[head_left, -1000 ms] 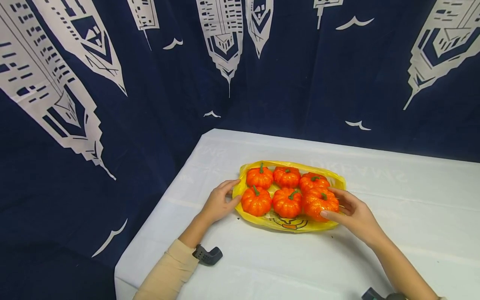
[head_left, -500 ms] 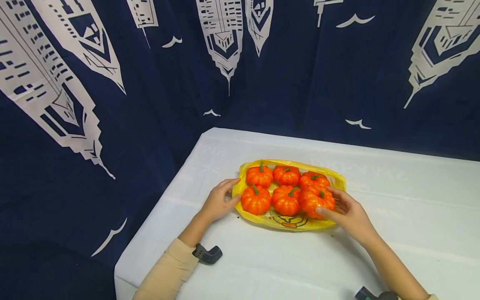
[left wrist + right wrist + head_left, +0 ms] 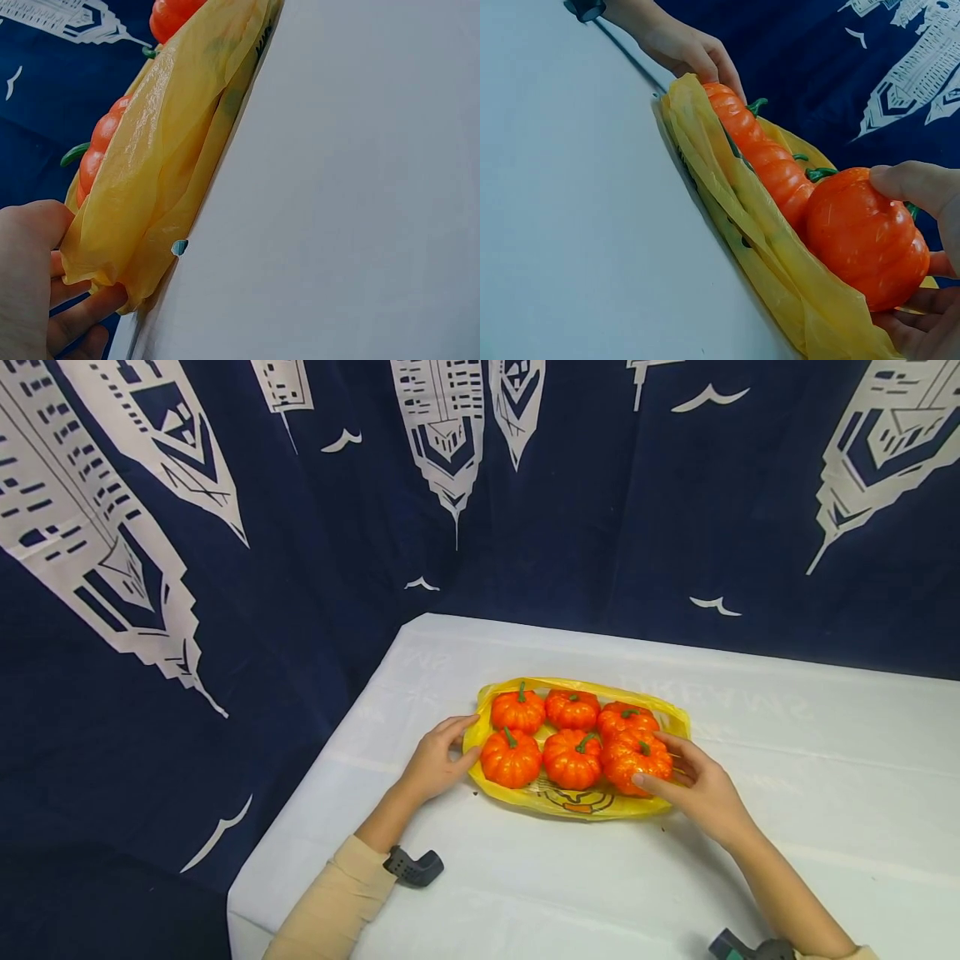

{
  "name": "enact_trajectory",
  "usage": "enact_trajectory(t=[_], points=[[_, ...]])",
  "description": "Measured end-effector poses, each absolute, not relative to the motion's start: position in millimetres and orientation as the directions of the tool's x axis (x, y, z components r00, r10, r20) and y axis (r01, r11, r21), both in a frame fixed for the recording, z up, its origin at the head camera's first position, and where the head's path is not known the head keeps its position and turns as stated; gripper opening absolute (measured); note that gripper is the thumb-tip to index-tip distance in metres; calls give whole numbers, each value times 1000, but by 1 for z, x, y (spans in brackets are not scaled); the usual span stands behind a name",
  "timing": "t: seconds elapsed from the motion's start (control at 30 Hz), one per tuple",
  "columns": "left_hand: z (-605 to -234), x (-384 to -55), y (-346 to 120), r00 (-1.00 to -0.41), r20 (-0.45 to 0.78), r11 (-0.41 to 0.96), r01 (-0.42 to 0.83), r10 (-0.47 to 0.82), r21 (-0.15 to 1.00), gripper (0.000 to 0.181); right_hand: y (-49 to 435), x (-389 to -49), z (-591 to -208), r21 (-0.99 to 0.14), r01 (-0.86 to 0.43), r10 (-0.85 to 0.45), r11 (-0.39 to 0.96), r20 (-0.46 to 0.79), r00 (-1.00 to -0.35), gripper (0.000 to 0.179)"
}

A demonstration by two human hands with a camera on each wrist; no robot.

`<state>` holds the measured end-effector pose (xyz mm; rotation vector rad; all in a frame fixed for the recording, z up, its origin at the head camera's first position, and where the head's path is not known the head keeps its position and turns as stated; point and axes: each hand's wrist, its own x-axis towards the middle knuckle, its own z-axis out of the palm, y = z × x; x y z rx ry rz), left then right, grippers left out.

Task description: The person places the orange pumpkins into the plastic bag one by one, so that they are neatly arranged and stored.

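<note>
Several glossy orange toy pumpkins with green stems sit in two rows inside a yellow plastic bag [image 3: 637,807], its mouth spread wide on the table. My right hand [image 3: 708,797] grips the front-right pumpkin [image 3: 628,767], thumb on the near side and fingers behind. In the right wrist view this pumpkin [image 3: 862,240] leans against its row and rises above the bag's front edge. My left hand [image 3: 433,766] holds the bag's left end; the left wrist view shows thumb and fingers around the crumpled yellow film [image 3: 142,187]. A printed face shows on the bag's front inside.
A white cloth covers the table [image 3: 525,885], whose left edge runs down beside my left arm. Behind hangs a navy curtain [image 3: 570,543] with white buildings and birds. Dark wrist mounts [image 3: 415,867] sit on both arms.
My right hand has shifted slightly left with the front-right pumpkin, bringing it closer to the pumpkin beside it. My left hand has stayed at the bag's end.
</note>
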<state>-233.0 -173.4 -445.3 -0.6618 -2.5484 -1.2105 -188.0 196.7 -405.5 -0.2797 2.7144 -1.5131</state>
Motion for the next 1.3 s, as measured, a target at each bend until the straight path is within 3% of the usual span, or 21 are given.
enact_trajectory(t=[0.57, 1.3], points=[[-443, -231, -173, -876, 392, 548, 482, 282, 683, 49, 200, -187, -404, -812, -145, -216, 565, 24, -976, 73], [-444, -231, -173, -868, 407, 551, 495, 284, 672, 49, 198, -185, -404, -751, -104, -173, 652, -13, -985, 84]])
